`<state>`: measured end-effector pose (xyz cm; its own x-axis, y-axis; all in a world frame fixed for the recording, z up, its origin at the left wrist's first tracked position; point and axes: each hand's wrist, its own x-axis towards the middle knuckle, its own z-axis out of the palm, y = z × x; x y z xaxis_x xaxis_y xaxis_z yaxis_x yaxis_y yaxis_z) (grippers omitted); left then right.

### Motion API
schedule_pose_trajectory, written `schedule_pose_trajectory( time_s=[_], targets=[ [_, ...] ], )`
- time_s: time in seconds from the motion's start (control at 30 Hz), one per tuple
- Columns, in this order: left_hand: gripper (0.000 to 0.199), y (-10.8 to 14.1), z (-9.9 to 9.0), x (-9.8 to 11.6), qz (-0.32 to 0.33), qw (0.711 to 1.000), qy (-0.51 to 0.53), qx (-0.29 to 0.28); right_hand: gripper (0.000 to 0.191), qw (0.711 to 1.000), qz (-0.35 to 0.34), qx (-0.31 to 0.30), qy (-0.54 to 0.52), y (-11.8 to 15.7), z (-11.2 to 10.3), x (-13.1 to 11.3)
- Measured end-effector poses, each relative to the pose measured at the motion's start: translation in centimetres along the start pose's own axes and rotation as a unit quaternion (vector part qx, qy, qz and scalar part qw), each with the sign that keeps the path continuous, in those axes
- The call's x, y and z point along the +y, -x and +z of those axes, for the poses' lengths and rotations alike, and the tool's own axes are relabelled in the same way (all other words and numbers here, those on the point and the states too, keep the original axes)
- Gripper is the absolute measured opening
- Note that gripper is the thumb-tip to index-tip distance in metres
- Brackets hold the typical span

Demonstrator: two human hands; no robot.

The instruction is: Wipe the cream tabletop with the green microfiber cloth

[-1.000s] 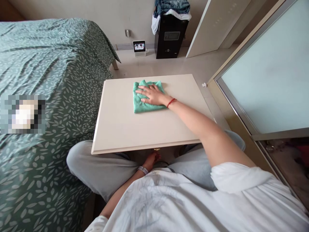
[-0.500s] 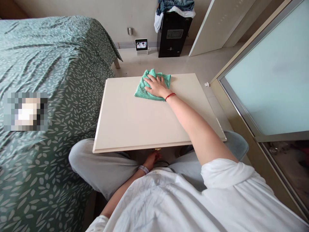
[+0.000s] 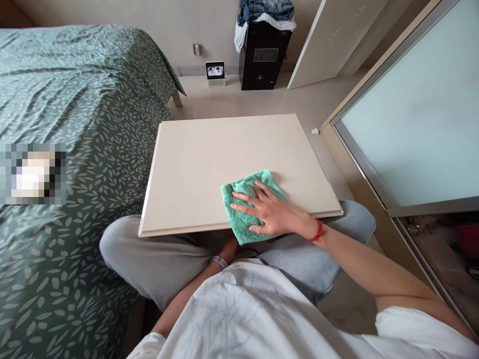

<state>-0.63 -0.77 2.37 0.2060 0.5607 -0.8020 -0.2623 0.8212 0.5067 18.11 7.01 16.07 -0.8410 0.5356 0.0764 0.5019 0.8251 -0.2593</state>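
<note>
My right hand point(image 3: 270, 212) lies with fingers spread on a green cloth point(image 3: 243, 227), pressing it flat on the white tabletop point(image 3: 194, 169). The cloth sits at the near edge, right of the middle, and its lower part hangs over that edge. A red string bracelet circles my right wrist. My left hand point(image 3: 229, 248), with a pale watch band at the wrist, is low between my legs by the table's near edge. Its fingers are hidden behind the cloth and the tabletop.
A bed point(image 3: 123, 124) with a green leaf-patterned cover stands to the left. Beyond the table are a small screen point(image 3: 215, 73) on the floor and a black cabinet point(image 3: 264, 60) with clothes on top. A frosted sliding door point(image 3: 411, 109) is at the right.
My right hand has slid the cloth from the far edge of the tabletop toward me, to the near edge and slightly right. My left hand stays low, now more covered.
</note>
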Motion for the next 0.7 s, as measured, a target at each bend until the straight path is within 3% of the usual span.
schedule_pose_trajectory(
  time_s=[0.07, 0.17, 0.47, 0.57, 0.7],
  targets=[
    [0.028, -0.1, 0.0, -0.1, 0.001, 1.000, 0.011, -0.003, 0.074, 1.000, -0.004, -0.008, -0.013, -0.1, -0.3, 1.1],
    [0.021, -0.7, -0.2, -0.4, -0.025, 0.999, 0.018, 0.017, 0.071, 0.999, 0.027, 0.000, -0.022, -2.4, -0.8, 4.9],
    [0.019, -2.0, -1.0, -1.1, -0.031, 0.999, 0.026, 0.026, 0.081, 0.967, 0.246, 0.066, -0.004, -14.1, -3.6, 21.3],
    [0.018, -2.1, -1.1, -1.1, -0.035, 0.998, 0.030, 0.036, 0.084, 0.949, 0.304, 0.080, -0.001, -16.1, -4.2, 23.8],
    [0.018, -1.8, -0.9, -0.8, -0.038, 0.998, 0.032, 0.039, 0.085, 0.940, 0.335, 0.069, 0.014, -16.5, -4.3, 23.6]
  ],
)
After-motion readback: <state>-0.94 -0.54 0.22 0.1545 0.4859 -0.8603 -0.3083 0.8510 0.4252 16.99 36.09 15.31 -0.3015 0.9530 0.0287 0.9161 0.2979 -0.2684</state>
